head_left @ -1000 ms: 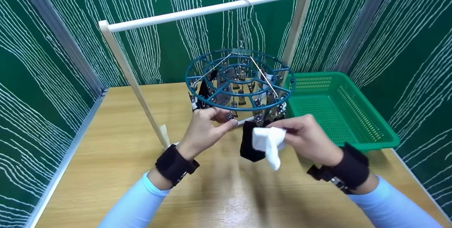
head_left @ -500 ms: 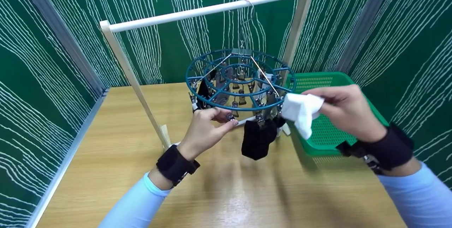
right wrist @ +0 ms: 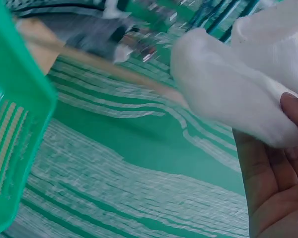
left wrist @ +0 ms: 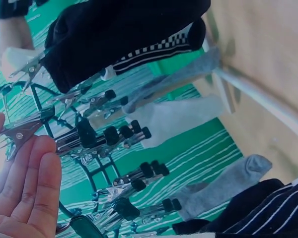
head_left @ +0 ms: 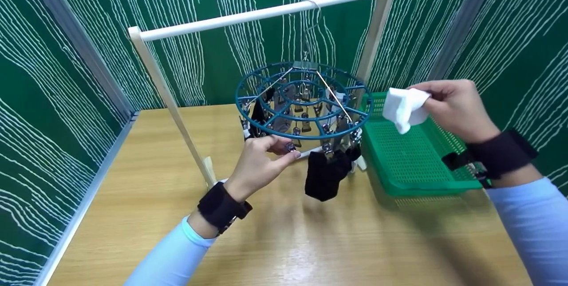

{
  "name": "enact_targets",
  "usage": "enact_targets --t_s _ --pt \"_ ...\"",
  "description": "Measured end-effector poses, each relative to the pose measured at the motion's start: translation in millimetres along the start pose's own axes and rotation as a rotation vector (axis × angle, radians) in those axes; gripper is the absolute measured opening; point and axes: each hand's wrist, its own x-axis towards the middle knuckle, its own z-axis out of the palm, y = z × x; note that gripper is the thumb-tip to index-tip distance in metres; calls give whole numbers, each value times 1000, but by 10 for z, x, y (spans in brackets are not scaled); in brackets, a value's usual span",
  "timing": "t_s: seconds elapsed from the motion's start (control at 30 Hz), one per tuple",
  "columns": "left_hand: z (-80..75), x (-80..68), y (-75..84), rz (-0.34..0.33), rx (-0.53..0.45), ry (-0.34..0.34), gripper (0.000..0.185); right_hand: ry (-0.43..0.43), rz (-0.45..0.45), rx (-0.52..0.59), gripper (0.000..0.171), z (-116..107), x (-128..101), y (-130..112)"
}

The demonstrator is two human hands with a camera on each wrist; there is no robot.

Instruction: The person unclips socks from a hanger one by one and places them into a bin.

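Three views around the hanger (head_left: 303, 99)

The head view looks forward and down on the hanger from in front. The left wrist view sits close beneath the hanger (left wrist: 89, 163), tilted, facing up. The right wrist view, beside the basket (right wrist: 10, 124), looks back at the hanger's clips, which all three share.

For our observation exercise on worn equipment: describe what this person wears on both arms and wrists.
Both arms are covered by light blue long sleeves that end just short of the wrists. Each wrist carries a wide black strap, one by the left hand and one by the right hand; a small dark, metallic fitting hangs under each. The hands are bare, with no gloves.
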Motion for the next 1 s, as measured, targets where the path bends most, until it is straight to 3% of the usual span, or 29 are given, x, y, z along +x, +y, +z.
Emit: enact_targets --t_s 0.53,0.83,1.0 --pt "10 -7 -10 24 11 10 21 -207 164 -234 24 210 318 792" --pt "-14 -24 -38 -18 -22 -14 22 -328 147 -370 26 522 260 1241" --pt "-22 -23 -46 -18 -33 -11 21 -421 185 -401 28 629 216 1435"
